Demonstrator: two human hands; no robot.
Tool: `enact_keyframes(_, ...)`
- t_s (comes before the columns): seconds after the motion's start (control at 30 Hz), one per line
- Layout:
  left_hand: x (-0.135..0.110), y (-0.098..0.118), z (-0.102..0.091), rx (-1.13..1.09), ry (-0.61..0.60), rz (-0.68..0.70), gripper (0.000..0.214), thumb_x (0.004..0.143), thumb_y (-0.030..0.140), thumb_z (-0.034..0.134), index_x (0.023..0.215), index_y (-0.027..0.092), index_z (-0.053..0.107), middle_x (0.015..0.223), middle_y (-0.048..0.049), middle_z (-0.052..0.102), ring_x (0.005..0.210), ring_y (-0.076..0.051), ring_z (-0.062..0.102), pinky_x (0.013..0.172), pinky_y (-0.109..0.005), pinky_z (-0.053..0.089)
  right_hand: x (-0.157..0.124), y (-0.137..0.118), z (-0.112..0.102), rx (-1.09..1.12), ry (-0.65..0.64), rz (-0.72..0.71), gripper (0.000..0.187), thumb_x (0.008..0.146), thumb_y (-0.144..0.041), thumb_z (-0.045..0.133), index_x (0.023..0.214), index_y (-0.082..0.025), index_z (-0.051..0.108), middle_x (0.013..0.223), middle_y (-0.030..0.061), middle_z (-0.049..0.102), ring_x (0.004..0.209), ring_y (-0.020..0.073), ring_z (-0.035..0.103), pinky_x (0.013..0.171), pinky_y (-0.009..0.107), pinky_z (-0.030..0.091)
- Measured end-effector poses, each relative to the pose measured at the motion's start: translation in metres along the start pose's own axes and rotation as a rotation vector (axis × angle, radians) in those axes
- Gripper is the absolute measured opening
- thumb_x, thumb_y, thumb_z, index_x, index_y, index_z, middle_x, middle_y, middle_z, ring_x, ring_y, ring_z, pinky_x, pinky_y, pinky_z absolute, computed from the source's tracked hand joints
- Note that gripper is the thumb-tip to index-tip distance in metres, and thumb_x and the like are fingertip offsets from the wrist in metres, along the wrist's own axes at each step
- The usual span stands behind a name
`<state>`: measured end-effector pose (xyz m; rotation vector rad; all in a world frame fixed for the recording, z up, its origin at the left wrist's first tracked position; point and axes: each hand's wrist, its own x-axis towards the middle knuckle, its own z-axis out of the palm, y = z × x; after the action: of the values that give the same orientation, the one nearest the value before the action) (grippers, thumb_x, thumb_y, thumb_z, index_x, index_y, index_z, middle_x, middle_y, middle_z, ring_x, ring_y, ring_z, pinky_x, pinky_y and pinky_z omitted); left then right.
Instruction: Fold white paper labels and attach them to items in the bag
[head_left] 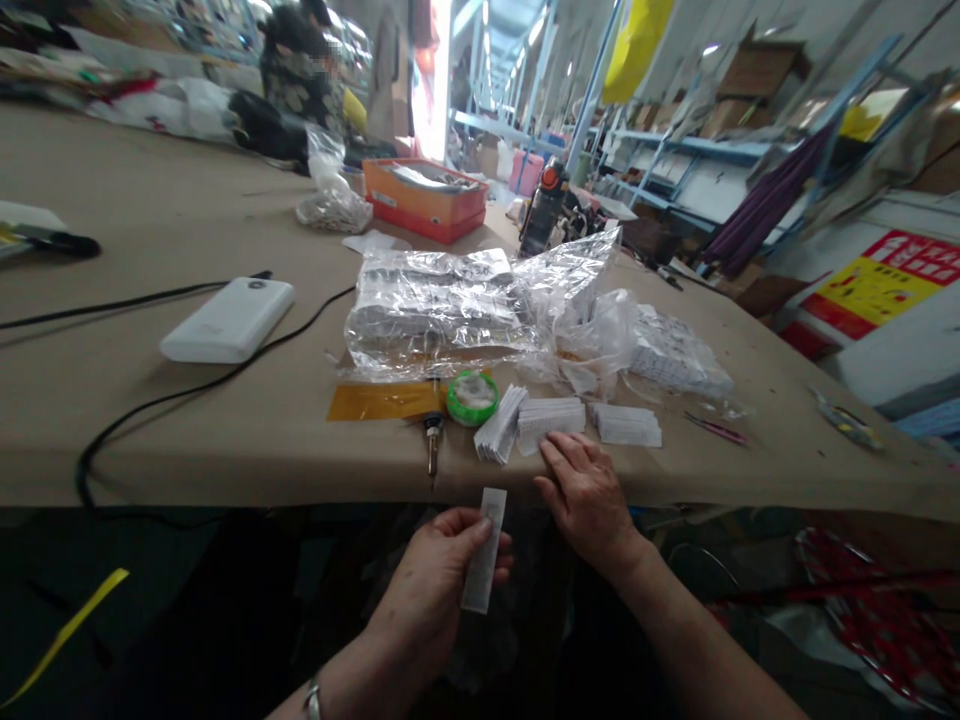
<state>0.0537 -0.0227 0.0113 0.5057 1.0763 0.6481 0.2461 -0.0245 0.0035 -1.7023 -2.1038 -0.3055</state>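
1. Pinching a white strip [487,550] between thumb and fingers, the left hand [439,565] is closed on it just off the near edge of the table [225,430]; the strip stands nearly upright, leaning slightly right at its top.
2. Resting at the table's near edge, the right hand [589,490] is partly open, thumb apart from the fingers, its fingertips touching the near side of the middle stack of strips [551,415] (whether they have hold of a strip, I cannot tell).
3. Flanking that stack are a fanned left stack [500,425], tilted at an angle, and a flatter right stack [626,424].
4. Left of the stacks sit a green round container [453,400] with whitish material inside, a slim tool with a metal tip [433,440] pointing to the near edge, and an amber sheet [382,402].
5. Beyond these lies a clear plastic bag [435,305] of white pieces; farther back stand an orange box [427,215] and a dark bottle [544,210].
6. Toward the left lies a white device [232,320], near a black cable; toward the right lie pink tweezers [716,428] and, farther right, a yellow-and-grey tool [847,420].
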Motion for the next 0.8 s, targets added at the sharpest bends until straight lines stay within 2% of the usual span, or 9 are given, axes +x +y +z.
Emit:
enact_keyframes(0.17, 0.003, 0.001, 0.002, 0.031, 0.007, -0.028, 0.011, 0.078, 0.013, 0.061, 0.088, 0.010, 0.059, 0.065, -0.0052, 0.067, 0.051, -0.011, 0.060, 0.051, -0.023, 0.051, -0.008, 0.010, 0.003, 0.159, 0.159, -0.058, 0.014, 0.087, -0.018, 0.053, 0.096, -0.020, 0.065, 0.101, 0.0071, 0.068, 0.106, 0.0241, 0.056, 0.094, 0.042, 0.045)
enact_keyframes(0.27, 0.002, 0.002, 0.005, 0.003, 0.011, -0.049, 0.008, 0.078, 0.012, 0.060, 0.085, 0.010, 0.061, 0.069, -0.0081, 0.068, 0.054, -0.014, 0.063, 0.055, -0.027, 0.053, -0.011, 0.007, -0.001, 0.317, 0.228, -0.047, 0.012, 0.086, -0.014, 0.054, 0.090, -0.021, 0.064, 0.094, 0.0057, 0.068, 0.103, 0.0219, 0.059, 0.090, 0.041, 0.048)
enact_keyframes(0.33, 0.002, 0.002, 0.006, -0.044, -0.024, -0.064, 0.008, 0.076, 0.012, 0.061, 0.084, 0.009, 0.062, 0.071, -0.0093, 0.069, 0.056, -0.015, 0.063, 0.057, -0.028, 0.053, -0.014, -0.004, -0.005, 0.411, 0.247, -0.094, 0.014, 0.086, -0.012, 0.054, 0.091, -0.021, 0.063, 0.096, 0.0065, 0.068, 0.105, 0.0217, 0.059, 0.090, 0.041, 0.049)
enact_keyframes(0.5, 0.004, -0.002, 0.007, -0.258, -0.197, 0.002, 0.011, 0.070, 0.014, 0.069, 0.079, 0.007, 0.068, 0.069, -0.0081, 0.068, 0.054, -0.010, 0.059, 0.050, -0.018, 0.046, -0.024, -0.042, -0.008, 0.441, 0.156, -0.374, 0.013, 0.087, -0.014, 0.053, 0.092, -0.018, 0.064, 0.094, 0.0065, 0.069, 0.106, 0.0220, 0.059, 0.094, 0.043, 0.045)
enact_keyframes(0.63, 0.005, -0.006, 0.006, -0.372, -0.183, 0.032, 0.009, 0.064, 0.012, 0.073, 0.068, 0.008, 0.067, 0.063, -0.0059, 0.067, 0.053, -0.008, 0.058, 0.048, -0.014, 0.042, -0.031, -0.053, -0.001, 0.383, 0.095, -0.399, 0.014, 0.088, -0.013, 0.051, 0.089, -0.016, 0.064, 0.094, 0.0065, 0.070, 0.106, 0.0213, 0.059, 0.095, 0.041, 0.044)
enact_keyframes(0.8, 0.003, -0.007, 0.005, -0.322, -0.168, 0.025, 0.011, 0.064, 0.014, 0.073, 0.071, 0.008, 0.068, 0.066, -0.0067, 0.068, 0.056, -0.010, 0.060, 0.050, -0.016, 0.044, -0.032, -0.053, 0.001, 0.394, 0.081, -0.420, 0.014, 0.088, -0.012, 0.051, 0.088, -0.015, 0.064, 0.094, 0.0070, 0.070, 0.106, 0.0208, 0.059, 0.096, 0.039, 0.044)
